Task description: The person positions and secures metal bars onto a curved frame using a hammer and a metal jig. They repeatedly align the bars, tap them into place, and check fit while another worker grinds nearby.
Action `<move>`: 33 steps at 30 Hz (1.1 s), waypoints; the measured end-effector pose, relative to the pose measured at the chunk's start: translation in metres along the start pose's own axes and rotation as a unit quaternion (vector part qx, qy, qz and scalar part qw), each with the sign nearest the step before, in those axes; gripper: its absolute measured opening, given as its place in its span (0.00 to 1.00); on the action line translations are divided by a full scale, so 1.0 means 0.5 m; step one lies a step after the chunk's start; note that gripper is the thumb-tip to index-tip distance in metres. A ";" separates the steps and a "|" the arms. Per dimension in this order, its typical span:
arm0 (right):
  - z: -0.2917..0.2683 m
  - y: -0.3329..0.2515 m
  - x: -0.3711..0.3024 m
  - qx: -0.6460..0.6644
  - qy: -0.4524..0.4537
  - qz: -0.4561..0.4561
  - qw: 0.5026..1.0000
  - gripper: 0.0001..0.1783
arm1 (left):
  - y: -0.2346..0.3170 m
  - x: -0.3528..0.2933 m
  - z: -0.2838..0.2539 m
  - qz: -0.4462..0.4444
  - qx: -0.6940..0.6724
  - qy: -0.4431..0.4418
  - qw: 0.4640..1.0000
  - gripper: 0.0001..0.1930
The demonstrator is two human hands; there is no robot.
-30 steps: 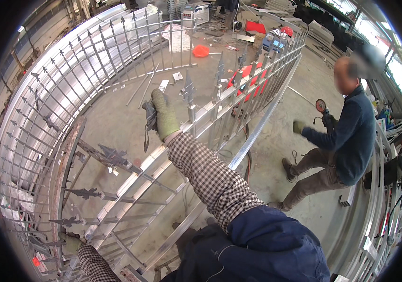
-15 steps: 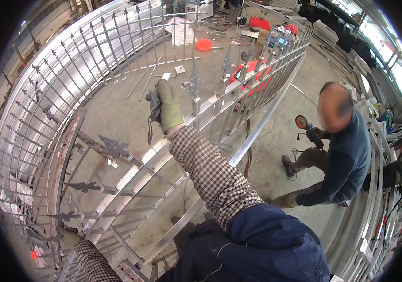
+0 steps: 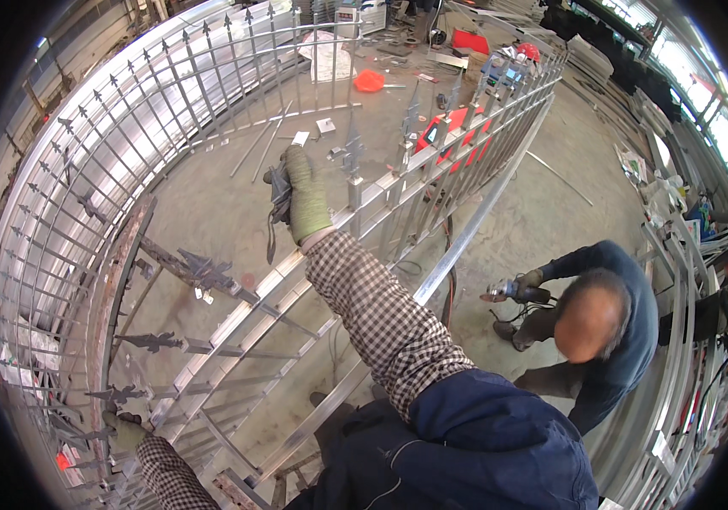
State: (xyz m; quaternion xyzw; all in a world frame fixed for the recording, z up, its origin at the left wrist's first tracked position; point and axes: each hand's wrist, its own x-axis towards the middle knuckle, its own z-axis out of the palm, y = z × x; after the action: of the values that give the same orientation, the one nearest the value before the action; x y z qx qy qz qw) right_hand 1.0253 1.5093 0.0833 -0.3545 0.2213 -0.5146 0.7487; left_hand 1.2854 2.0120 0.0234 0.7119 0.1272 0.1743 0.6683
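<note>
- In the middle of the head view, the right hand (image 3: 306, 197), in a green work glove, reaches far out along a checked sleeve and closes around a dark rag-like thing (image 3: 279, 191), perhaps a second glove or a strap, whose loose end hangs down below the fist.
- The hand rests at the top rail of a silver metal fence panel (image 3: 398, 191) that runs from near left to far right, just left of one of its spear-shaped finials (image 3: 352, 157).
- Low at the near left, the left hand (image 3: 126, 432), also gloved, lies against the panel's near bars; whether its fingers are closed on a bar I cannot tell.
- By my judgement the panel is heavy, stiff and awkwardly long; the smooth bars would be slick, and the finial points sharp, so the flat rails between pickets look the safest hold. The dark thing looks soft and light.
- At the right, another person (image 3: 602, 331) crouches on the concrete floor (image 3: 543, 212) with an angle grinder (image 3: 509, 293).
- Hard to read: what the dark thing really is, the left fingers, and the red objects (image 3: 445, 132) behind the far bars. The fisheye rim bends and cuts off the stacked panels (image 3: 58, 212) at left.
</note>
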 end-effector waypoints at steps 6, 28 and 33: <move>0.001 0.003 -0.001 -0.002 -0.003 -0.006 1.000 0.26 | 0.016 -0.025 0.008 -0.004 0.015 0.018 1.000 0.26; -0.007 0.016 0.010 0.031 -0.013 -0.018 0.999 0.25 | 0.003 -0.011 -0.010 0.034 -0.002 -0.021 0.999 0.28; -0.010 0.019 0.011 0.044 -0.009 -0.025 0.999 0.24 | 0.008 -0.015 -0.005 0.033 -0.011 -0.025 0.999 0.26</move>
State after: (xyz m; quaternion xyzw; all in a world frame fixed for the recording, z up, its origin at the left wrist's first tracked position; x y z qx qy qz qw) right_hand 1.0297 1.5046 0.0731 -0.3312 0.1834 -0.5391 0.7524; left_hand 1.2772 2.0106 0.0267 0.7125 0.0849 0.1793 0.6731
